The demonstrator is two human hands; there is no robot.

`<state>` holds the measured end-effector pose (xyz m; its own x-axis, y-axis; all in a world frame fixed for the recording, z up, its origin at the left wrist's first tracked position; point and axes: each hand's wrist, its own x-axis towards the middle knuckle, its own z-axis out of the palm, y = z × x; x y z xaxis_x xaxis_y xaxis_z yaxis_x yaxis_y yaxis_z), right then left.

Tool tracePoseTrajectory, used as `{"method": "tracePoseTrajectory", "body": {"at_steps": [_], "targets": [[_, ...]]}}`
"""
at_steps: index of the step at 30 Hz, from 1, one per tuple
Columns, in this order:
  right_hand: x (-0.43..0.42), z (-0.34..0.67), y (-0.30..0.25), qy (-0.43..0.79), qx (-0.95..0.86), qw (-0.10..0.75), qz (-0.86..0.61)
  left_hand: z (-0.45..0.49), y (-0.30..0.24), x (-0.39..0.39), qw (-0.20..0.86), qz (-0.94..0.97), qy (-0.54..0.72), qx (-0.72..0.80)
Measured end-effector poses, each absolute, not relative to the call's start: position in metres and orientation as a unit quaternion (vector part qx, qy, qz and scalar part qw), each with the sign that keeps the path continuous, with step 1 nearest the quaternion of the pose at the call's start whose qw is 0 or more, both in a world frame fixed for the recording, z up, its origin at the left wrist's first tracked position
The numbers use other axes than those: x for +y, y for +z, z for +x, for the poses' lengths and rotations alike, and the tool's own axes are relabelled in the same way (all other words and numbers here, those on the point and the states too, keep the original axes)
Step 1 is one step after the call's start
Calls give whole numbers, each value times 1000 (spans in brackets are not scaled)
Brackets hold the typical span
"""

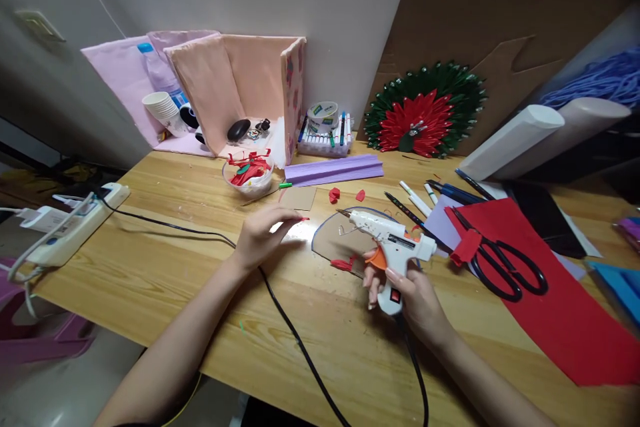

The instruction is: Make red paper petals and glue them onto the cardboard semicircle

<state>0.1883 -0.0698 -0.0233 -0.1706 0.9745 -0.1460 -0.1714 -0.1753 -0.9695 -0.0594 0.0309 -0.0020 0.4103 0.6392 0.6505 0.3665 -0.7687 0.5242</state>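
Big red paper (555, 307) lies to the right of your right hand (417, 297), and brown card (330, 237) sits between that hand and your left hand (263, 233). Your right hand wraps around the glue gun (399, 259). Your left finger and thumb pinch a tiny red scrap (303, 219).

There are two hands (259, 235), one glue gun (403, 248), one bowl (234, 188) — and two pale tubes (517, 139).

The white, pistol-shaped plastic glue gun (399, 243) has an orange trigger (379, 258); the broad flat sheet (565, 293) is plain red, the long pleated paper strip (335, 171) lilac, the round petalled ornament (417, 117) red within green.
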Motion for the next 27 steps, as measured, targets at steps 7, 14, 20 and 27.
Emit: {"method": "tracePoseTrajectory", "body": {"at_steps": [7,14,20,27], "targets": [[-73,189,-25,664,-435,434,-425,-59,-6,20,44,882,424,202],[-73,192,-27,678,-428,428,-417,-59,-9,16,18,886,437,154],[-75,192,-28,685,-449,402,-409,-60,-9,13,11,893,426,147],[-74,192,-29,677,-463,416,-393,-59,-9,13,3,893,427,140]]}}
